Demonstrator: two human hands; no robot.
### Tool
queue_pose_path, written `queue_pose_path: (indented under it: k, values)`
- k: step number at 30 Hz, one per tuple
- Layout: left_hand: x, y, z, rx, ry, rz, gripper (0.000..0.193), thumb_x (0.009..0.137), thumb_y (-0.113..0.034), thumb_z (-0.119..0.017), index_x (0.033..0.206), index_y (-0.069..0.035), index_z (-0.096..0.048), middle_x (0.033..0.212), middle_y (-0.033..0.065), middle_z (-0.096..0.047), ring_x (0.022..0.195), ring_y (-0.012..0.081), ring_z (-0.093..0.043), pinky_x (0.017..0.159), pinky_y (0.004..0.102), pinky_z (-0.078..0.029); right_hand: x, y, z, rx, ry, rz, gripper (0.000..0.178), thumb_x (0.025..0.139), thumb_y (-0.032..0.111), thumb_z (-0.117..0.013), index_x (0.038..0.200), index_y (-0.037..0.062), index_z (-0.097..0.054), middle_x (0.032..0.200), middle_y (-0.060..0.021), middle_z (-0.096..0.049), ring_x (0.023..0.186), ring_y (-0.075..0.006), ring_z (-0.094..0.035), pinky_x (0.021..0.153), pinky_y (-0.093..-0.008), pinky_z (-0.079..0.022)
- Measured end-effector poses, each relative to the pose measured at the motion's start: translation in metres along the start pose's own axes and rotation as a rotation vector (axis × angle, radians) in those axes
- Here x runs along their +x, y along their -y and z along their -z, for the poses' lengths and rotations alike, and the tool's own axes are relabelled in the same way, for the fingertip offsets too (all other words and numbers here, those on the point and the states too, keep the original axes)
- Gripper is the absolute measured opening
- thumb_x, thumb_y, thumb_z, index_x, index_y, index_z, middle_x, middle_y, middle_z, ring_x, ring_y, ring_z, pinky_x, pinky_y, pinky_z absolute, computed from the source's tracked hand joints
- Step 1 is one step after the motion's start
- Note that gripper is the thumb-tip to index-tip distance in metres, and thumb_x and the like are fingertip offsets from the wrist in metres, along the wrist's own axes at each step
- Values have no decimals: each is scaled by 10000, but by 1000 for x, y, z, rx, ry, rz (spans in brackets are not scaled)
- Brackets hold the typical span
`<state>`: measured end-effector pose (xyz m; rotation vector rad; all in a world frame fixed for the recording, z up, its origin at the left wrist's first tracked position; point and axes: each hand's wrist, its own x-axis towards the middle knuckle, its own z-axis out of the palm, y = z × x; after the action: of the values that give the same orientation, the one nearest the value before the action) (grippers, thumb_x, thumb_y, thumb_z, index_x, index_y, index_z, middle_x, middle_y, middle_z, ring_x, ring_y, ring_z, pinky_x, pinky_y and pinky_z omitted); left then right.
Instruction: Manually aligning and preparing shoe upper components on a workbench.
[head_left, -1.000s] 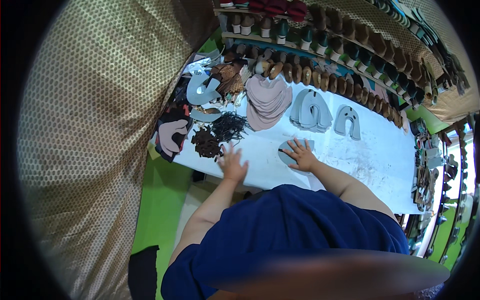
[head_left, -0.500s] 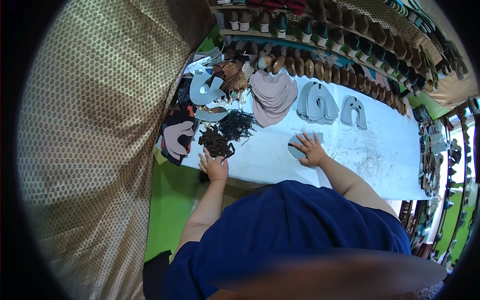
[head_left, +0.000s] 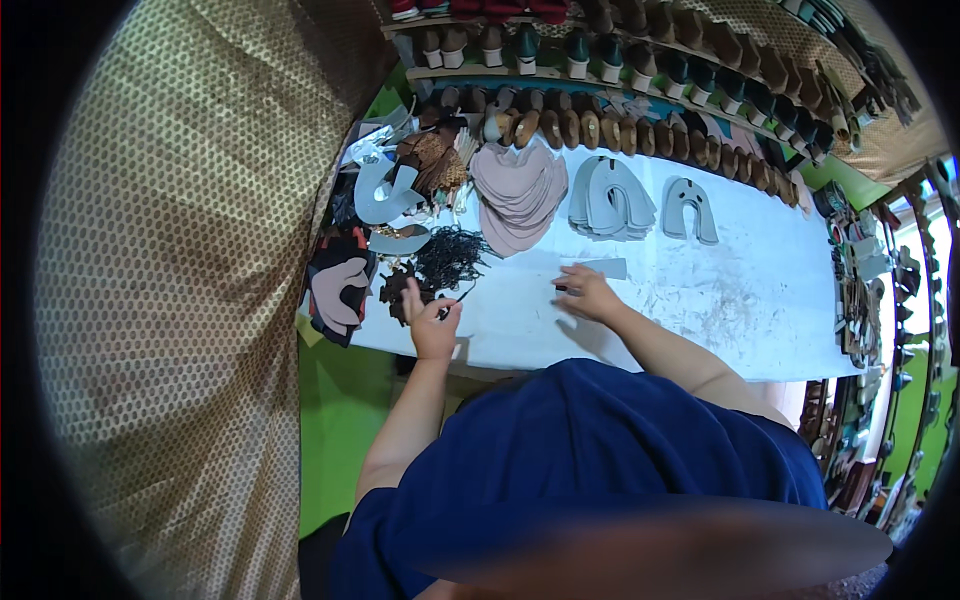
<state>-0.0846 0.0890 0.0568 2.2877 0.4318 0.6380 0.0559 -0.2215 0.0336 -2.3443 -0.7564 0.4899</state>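
My left hand is pinched around a thin dark strip, its other fingers raised, at the near side of a pile of dark brown strips. A tangle of black strips lies just beyond. Over the left part of a grey curved shoe-upper piece, my right hand has its fingers bent together. Something dark shows under those fingertips, too small to make out. The hand hides much of the piece.
Stacked pink pieces, grey arched pieces and another grey arch lie farther back on the white table. Shoes line the back edge and shelf. Pink and black cut pieces lie at the left corner.
My left hand has come up from the brown pile with a dark strip. My right hand, flat on the grey piece before, has bent its fingers and shifted left. The whole view has shifted slightly.
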Motion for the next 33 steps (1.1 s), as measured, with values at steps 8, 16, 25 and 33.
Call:
queue_pose_path:
  k: [8,16,25,33]
  values:
    - [-3,-74,-78,-726,540,389,114,868,-123,-735,968,-69,-739,1624,165,-205,1449,274,-308,1143,339,-251,7,43,30,909,118,-109,266,921,181,-643,1162,97,-716,1451,-110,-512,1293,-251,-491,1061,-351,-388]
    - [-16,-83,-120,-1065,844,579,131,888,-169,-734,992,-91,-731,1630,183,-164,1441,265,-310,1135,353,-265,-17,8,43,919,208,42,190,886,130,-698,1064,85,-746,1485,-138,-463,1328,-266,-465,1093,-364,-353]
    - [-25,-98,-144,-510,817,248,356,848,-254,-745,1142,-67,-671,1616,236,-162,1497,349,-185,1178,436,-204,-16,-30,47,1027,113,-128,101,855,153,-729,926,85,-709,1450,-157,-484,1323,-286,-469,1060,-408,-393]
    - [-46,-75,-129,415,729,-193,827,840,-435,-665,1518,-107,-323,1627,174,-167,1511,355,-106,1184,583,-67,24,-44,54,-434,33,107,101,778,212,-710,863,180,-753,1511,-110,-412,1483,-407,-168,1082,-757,-164]
